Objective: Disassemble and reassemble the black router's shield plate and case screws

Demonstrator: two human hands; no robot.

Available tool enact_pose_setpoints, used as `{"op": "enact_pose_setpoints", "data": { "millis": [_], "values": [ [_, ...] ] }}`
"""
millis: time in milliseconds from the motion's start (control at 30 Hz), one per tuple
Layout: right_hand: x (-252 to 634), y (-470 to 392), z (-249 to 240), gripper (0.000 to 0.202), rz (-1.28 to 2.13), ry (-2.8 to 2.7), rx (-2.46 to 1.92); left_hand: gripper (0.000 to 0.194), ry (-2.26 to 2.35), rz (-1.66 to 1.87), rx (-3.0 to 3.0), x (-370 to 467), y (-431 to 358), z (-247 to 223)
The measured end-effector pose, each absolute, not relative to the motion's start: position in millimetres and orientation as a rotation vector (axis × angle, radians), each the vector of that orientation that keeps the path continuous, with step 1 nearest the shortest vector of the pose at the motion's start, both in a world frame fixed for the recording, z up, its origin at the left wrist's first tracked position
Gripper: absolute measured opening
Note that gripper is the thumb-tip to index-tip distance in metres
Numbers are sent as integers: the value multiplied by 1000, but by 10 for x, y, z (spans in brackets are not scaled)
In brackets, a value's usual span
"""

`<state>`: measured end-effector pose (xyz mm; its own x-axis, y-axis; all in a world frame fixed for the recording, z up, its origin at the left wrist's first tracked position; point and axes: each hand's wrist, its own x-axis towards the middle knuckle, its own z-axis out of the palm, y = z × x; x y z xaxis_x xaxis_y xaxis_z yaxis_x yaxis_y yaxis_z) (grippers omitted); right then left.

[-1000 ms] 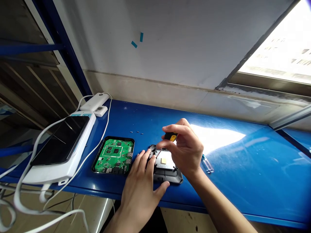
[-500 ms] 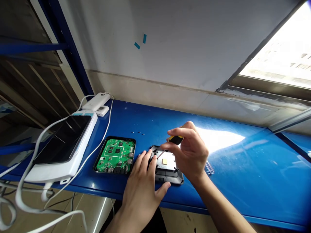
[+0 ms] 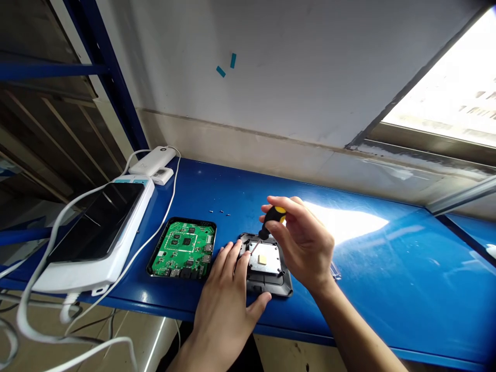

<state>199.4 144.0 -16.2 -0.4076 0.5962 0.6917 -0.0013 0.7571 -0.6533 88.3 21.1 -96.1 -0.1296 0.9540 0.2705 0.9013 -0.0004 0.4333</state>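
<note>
A black and yellow screwdriver (image 3: 274,216) is gripped in my right hand (image 3: 306,243), tilted, its thin shaft running down to the left part of a metal plate (image 3: 269,264). That plate sits inside a black plastic cover (image 3: 271,285) and carries a small yellowish pad (image 3: 262,259). My left hand (image 3: 227,299) lies over the cover's left side, fingers stretched and thumb apart at the near edge. The screwdriver's tip is close to my left fingertips; exactly what it touches is too small to make out. Left of my hand is a green circuit board (image 3: 182,248) in a black case.
Several tiny screws (image 3: 221,211) lie behind the circuit board on the blue table (image 3: 387,289). At the left, a phone (image 3: 96,222) rests on a white power strip (image 3: 77,279) with cables. A small clear plastic piece (image 3: 335,271) is beside my right wrist.
My right fingers have shifted around the screwdriver handle, showing more of it, and the screwdriver now stands more upright. My left hand and the cover stay nearly in place.
</note>
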Motion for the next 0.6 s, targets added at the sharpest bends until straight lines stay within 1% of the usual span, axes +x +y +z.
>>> {"op": "enact_pose_setpoints", "data": {
  "millis": [233,333,500,600],
  "values": [
    [1927,1465,-162,18,549,-1864,-502,62,2143,786,2027,877,216,-952],
    [1978,1457,-195,23,581,-1859,-480,63,2152,775,2044,871,224,-951],
    [2079,1408,-210,41,654,-1893,-448,64,2155,788,2065,868,223,-963],
    [2075,1402,-178,45,709,-1916,-412,63,2142,809,2065,870,216,-976]
  ]
}}
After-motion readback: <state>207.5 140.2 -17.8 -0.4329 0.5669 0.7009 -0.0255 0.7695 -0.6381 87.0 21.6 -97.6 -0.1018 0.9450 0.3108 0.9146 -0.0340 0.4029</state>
